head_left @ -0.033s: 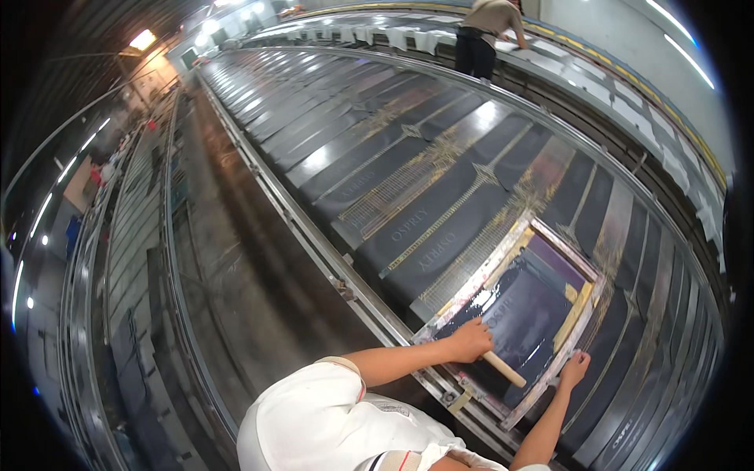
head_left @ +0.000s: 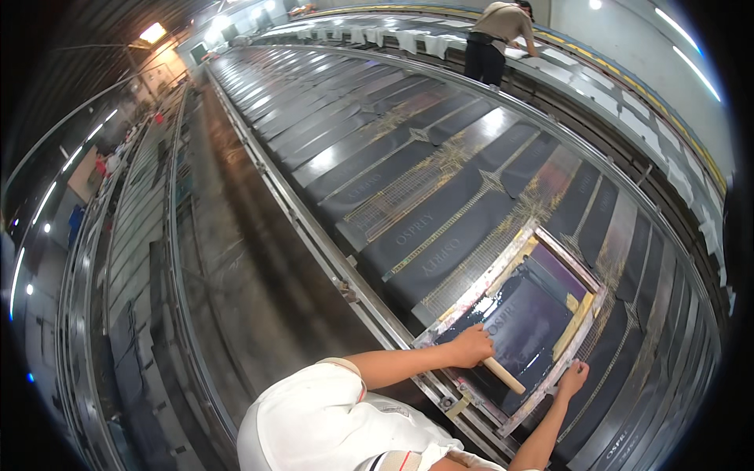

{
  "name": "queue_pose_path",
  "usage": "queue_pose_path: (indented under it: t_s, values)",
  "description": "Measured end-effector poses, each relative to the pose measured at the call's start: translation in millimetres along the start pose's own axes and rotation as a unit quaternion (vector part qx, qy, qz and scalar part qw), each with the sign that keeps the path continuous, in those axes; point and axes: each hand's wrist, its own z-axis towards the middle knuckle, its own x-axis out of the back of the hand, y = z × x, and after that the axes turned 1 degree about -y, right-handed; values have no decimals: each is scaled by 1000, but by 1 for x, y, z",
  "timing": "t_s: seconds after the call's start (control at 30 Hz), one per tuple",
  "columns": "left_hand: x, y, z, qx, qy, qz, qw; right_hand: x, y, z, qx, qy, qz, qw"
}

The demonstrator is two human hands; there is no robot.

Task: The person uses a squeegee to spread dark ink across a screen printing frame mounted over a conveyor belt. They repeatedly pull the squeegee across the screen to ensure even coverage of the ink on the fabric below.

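Note:
A printing screen [head_left: 576,261] with a pale, paint-stained frame lies on the long table at the lower right. Dark wet ink covers much of its mesh. My left hand [head_left: 471,346] is closed around a squeegee [head_left: 506,376] with a light wooden handle, inside the frame near its left side. The handle slants down toward the near right; the blade is hidden. At the outer right edge of the screen is my right hand [head_left: 574,377], fingers curled against the frame. Dark fabric panels [head_left: 424,231] with lettering and golden patterns lie flat beyond the screen.
A metal rail [head_left: 343,287] with small stops runs along the table's left edge. Left of it is a dark aisle [head_left: 259,275], then another long table [head_left: 129,259]. A person [head_left: 497,41] bends over a far table with pale pieces [head_left: 628,122].
The whole picture has shifted slightly downward. My hands, the squeegee and the screen keep nearly the same places relative to one another.

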Motion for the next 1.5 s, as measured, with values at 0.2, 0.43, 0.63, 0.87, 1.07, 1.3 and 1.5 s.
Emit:
queue_pose_path:
  t_s: [0.2,0.43,0.63,0.87,1.07,1.3,1.5]
  values:
    - [23,-17,-16,60,44,-52,996,16,-64,7,30,-43,137,989]
    - [95,-151,-85,107,38,2,994,-100,-183,-84,63,-32,176,982]
    - [153,-247,-146,75,27,-27,996,-156,-262,-144,33,-57,229,971]
    - [203,-219,-192,0,67,8,998,-147,-308,-164,-26,-12,185,982]
    - [188,-221,-204,-27,55,-16,998,-141,-313,-164,-47,-17,148,988]
    - [184,-246,-169,-33,58,-14,998,-140,-314,-157,-72,-60,88,992]
    - [179,-325,-41,-57,102,1,993,-106,-344,-129,-28,-180,-119,976]
